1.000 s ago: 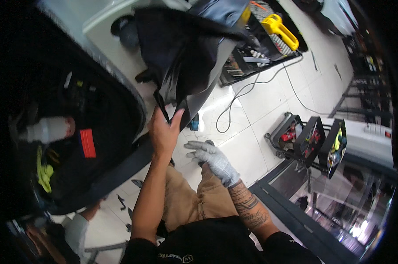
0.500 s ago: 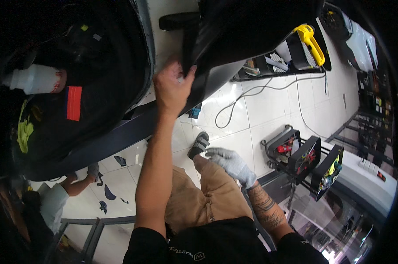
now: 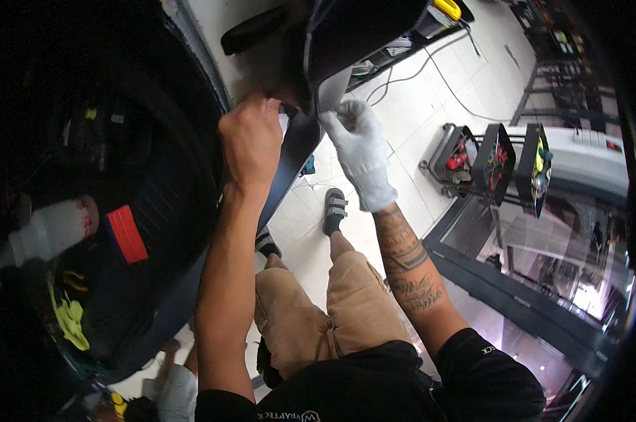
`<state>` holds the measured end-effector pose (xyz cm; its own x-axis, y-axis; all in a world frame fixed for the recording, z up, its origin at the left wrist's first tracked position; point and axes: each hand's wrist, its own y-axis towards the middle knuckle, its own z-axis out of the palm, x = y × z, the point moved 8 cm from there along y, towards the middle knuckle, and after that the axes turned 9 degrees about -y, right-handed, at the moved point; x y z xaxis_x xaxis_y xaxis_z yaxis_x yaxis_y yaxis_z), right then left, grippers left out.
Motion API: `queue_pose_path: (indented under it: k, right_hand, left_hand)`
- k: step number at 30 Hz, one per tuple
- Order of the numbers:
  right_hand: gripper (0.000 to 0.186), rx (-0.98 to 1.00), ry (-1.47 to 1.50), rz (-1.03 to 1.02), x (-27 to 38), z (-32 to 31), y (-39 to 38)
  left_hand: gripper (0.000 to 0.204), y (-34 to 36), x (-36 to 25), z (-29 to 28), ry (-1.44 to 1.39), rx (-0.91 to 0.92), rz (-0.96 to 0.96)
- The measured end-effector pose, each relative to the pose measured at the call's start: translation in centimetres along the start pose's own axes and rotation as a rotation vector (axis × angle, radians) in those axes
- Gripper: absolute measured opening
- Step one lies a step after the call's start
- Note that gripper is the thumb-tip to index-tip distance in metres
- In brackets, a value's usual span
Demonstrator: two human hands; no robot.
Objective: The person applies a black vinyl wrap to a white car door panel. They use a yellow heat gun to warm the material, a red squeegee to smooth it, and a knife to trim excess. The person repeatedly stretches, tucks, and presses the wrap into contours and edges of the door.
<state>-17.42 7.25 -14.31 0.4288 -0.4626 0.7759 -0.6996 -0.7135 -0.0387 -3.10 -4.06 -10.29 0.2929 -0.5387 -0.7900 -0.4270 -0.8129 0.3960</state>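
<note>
While the knit-gloved right hand pinches a smooth black sheet | bare left hand curled beside it, grip unclear

We get v. high contrast: the pale floor is bright, w/ a soft sheen, while at L the car interior is v. dim, nearly all black, w/ grain. The dark sheet loses most detail bar a faint sheen on its edge. We see the gloved right hand brightly lit; the left hand is a bit softer, blurry nr the fingertips. Lower R, the glass panel has blown-out glare. Fisheye bends lines nr the rim; corners go black; bg shelves look fuzzy.
</note>
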Motion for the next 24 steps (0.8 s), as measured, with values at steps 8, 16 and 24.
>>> queue_pose_path:
  k: [8,16,24]
  right_hand:
    - [0.044,-0.036,-0.196,-0.065,0.8,-0.2,1.2]
    - [0.063,-0.253,-0.088,-0.342,8.8,-4.3,2.3]
    - [0.094,-0.251,-0.168,-0.496,12.1,-7.7,3.5]
  left_hand:
    - [0.021,-0.8,-1.1,-0.1,0.094,-0.067,-0.059]
    - [0.03,2.9,-7.2,-3.3,-0.164,-0.409,0.038]
    - [0.032,4.8,-7.3,-4.2,-1.12,-0.381,-0.043]
